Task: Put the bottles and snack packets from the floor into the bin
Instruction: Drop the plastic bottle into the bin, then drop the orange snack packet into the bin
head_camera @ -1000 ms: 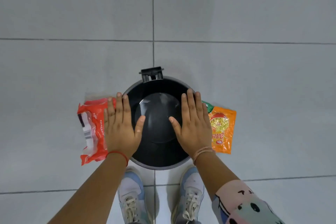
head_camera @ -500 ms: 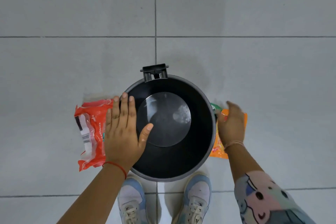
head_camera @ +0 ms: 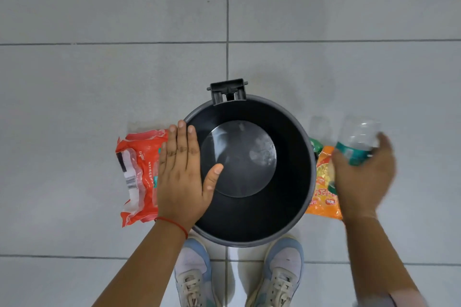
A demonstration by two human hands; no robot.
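A round black bin (head_camera: 303, 157) stands open on the grey tiled floor, with nothing inside it. My left hand (head_camera: 183, 178) hovers flat over its left rim, fingers together and holding nothing. A red snack packet (head_camera: 139, 172) lies on the floor left of the bin, partly under that hand. My right hand (head_camera: 364, 177), blurred, grips a clear plastic bottle (head_camera: 356, 142) with a teal label, held right of the bin above the floor. An orange snack packet (head_camera: 323, 189) lies on the floor between the bin and that hand.
The bin's hinge bracket (head_camera: 228, 91) sticks out at its far side. A small green wrapper (head_camera: 315, 144) shows beside the bin's right rim. My two shoes (head_camera: 194, 274) stand just behind the bin. Grey floor tiles surround everything.
My right hand went down to the floor right of the bin and has come up gripping a clear bottle. The left hand stayed over the left rim.
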